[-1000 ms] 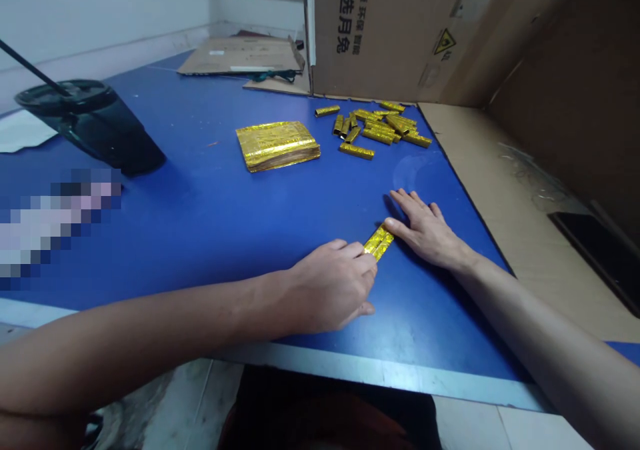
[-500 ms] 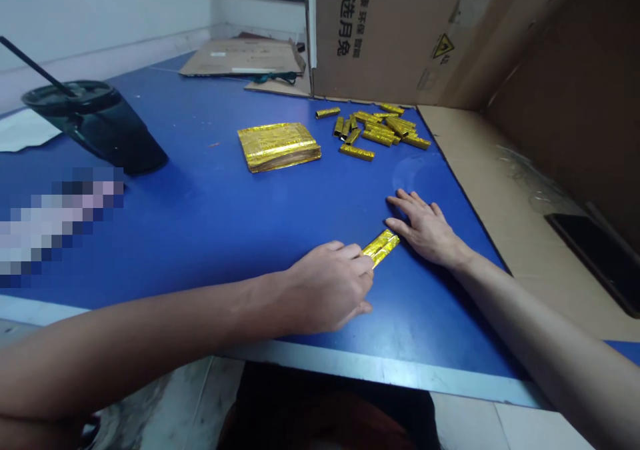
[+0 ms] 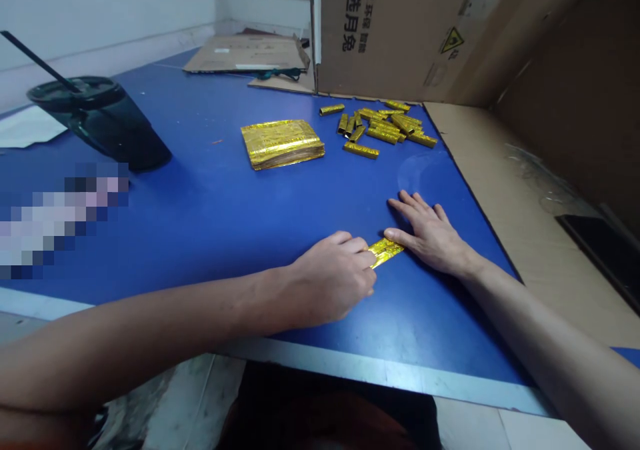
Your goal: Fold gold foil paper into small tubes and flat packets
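A folded gold foil strip lies on the blue table between my hands. My left hand is closed on its near left end, fingers curled and pressed to the tabletop. My right hand lies flat with fingers spread, its thumb resting on the strip's far right end. Beyond them sits a stack of gold foil sheets. Several small folded gold pieces are heaped loosely farther back, to the right of the stack.
A dark cup with a straw stands at the left, beside a blurred patch. Flattened cardboard lies at the back. A large cardboard box rises behind the gold pieces. A black flat object rests on cardboard at the right.
The right thumb has come down onto the end of the strip. My left hand's lower fingers have drawn in. The whole view has shifted slightly.
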The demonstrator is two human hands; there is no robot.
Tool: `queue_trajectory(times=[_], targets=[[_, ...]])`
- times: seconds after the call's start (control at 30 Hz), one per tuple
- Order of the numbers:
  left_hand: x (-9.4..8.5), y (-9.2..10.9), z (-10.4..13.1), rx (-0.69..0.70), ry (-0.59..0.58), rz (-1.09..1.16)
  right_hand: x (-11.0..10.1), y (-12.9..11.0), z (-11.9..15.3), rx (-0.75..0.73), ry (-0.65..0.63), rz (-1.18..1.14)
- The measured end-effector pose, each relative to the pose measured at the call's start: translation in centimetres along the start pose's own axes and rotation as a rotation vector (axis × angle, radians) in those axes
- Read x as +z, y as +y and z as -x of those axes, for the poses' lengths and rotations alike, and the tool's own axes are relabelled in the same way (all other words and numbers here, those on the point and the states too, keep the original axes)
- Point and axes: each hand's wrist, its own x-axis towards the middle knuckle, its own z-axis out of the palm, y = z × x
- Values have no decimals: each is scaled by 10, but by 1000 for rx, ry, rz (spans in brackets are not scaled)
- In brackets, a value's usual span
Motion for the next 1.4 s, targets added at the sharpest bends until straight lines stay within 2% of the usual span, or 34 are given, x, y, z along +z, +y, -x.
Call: queue_trajectory(times=[0.4, 0.67, 1.0, 1.4], targets=[[4, 8, 0, -42, 8, -76, 4, -11, 8, 26, 73, 27], [5, 8, 0, -40, 3, -102, -2, -10, 11, -22, -28, 27], [3, 3, -2, -18, -10, -98, 0, -11, 8, 5, 36, -33], [1, 3, -2, -35, -39, -105, 2, -8, 4, 52, 11, -86]])
